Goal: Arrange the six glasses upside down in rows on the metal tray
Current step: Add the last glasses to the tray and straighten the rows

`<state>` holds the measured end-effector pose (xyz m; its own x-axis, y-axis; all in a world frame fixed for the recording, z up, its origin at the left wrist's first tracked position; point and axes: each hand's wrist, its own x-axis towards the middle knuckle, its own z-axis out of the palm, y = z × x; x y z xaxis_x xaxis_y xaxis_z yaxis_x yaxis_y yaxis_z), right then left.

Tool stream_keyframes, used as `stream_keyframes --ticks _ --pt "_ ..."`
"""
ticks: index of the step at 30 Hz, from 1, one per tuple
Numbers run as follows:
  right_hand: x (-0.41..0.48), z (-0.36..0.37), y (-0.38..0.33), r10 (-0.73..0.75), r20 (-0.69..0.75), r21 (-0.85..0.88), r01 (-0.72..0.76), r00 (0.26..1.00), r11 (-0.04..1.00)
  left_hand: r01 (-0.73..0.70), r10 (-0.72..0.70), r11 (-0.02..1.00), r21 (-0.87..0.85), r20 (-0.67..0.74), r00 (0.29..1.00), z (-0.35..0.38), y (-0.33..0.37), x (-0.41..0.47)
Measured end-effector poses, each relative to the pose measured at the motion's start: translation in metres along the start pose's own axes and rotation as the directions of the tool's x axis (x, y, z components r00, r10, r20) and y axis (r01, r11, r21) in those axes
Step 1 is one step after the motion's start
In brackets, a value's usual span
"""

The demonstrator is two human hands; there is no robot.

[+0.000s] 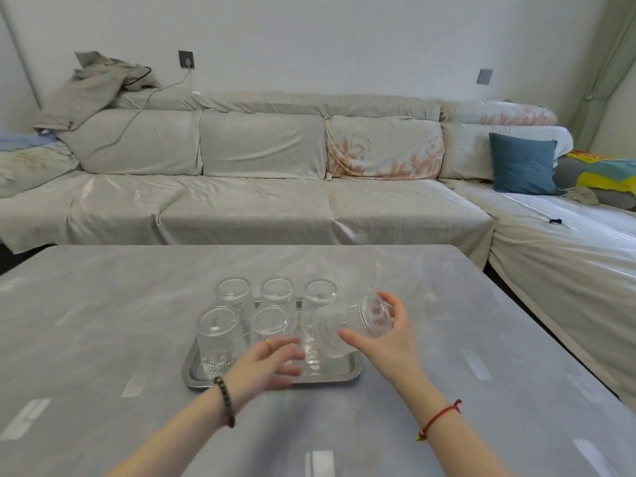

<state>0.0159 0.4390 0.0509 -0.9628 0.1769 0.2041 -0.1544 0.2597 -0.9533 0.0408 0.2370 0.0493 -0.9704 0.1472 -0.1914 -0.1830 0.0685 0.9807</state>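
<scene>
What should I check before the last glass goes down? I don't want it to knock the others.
1. Five glasses upside down on the tray: ok, three in the back row, two in front.
2. Front-right spot free: ok, bare tray shows below the sixth glass.
3. Sixth glass inverted: not ok, it lies tilted on its side in the air.
4. Right hand grip: ok, fingers wrap its base end.
5. Left hand clear of the spot: not ok, its fingertips reach toward that spot.
6. Gap to the back-right glass: cannot tell, the clear glasses overlap in view.
</scene>
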Motion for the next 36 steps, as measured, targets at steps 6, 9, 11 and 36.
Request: stream_keyframes --ticks 6,9,11,36 --pt "0.000 0.016 0.007 -0.003 0.041 -0.120 0.008 0.999 0.993 -0.400 0.458 0.884 0.242 -0.273 0.846 -0.106 -0.006 -0.033" --pt "-0.003 0.026 0.015 0.004 0.056 -0.158 0.005 0.998 0.987 -0.308 0.448 0.878 0.367 -0.403 0.798 -0.141 -0.032 -0.032" --pt "-0.006 0.033 0.020 0.001 0.067 -0.190 0.012 0.998 0.982 -0.179 0.368 0.891 0.418 -0.431 0.824 -0.153 -0.056 -0.027" --pt "-0.008 0.047 0.073 0.010 0.197 -0.434 0.078 0.980 0.898 0.102 0.201 0.670 0.736 -0.311 0.929 -0.131 -0.114 0.007"
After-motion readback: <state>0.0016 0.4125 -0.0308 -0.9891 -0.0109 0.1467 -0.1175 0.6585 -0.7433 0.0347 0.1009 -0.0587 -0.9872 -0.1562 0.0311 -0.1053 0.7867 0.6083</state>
